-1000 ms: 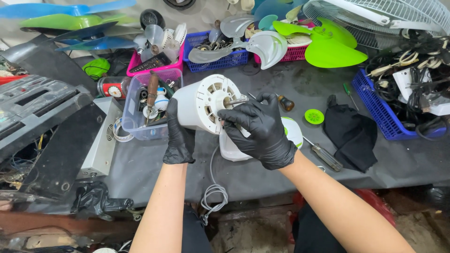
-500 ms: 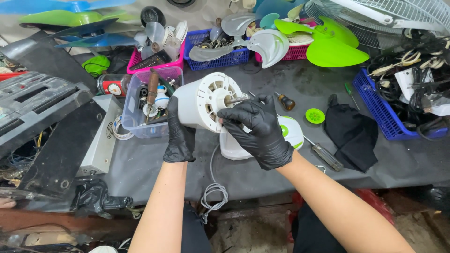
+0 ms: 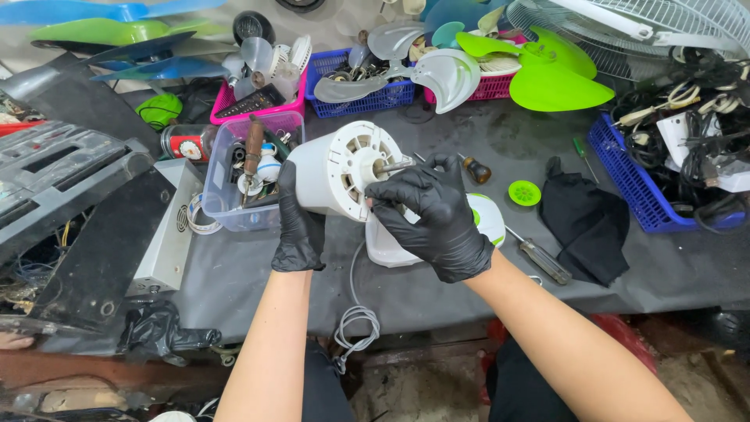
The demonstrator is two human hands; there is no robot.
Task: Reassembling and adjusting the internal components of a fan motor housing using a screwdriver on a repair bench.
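Gloved left hand [image 3: 298, 227] grips smooth white cylindrical motor housing [image 3: 332, 173]

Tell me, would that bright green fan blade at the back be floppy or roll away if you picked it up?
The green fan blade looks like thin moulded plastic, so probably light and slightly springy, not floppy. Its broad flat lobes suggest it won't roll, though it might slide on the neighbouring baskets.

We see a workbench [image 3: 437, 289] covered in dark grey sheeting — crowded along its far edge. On it sit a clear plastic tub [image 3: 234, 211], a pink basket [image 3: 234, 105], a blue basket [image 3: 367, 98] and another blue basket [image 3: 625, 180] at the right. Nearer the middle lie a black cloth [image 3: 582, 223], a round green cap [image 3: 524, 193], a screwdriver [image 3: 539, 258] and a white fan base [image 3: 398, 246] — its grey cord [image 3: 351, 320] hangs over the front edge.
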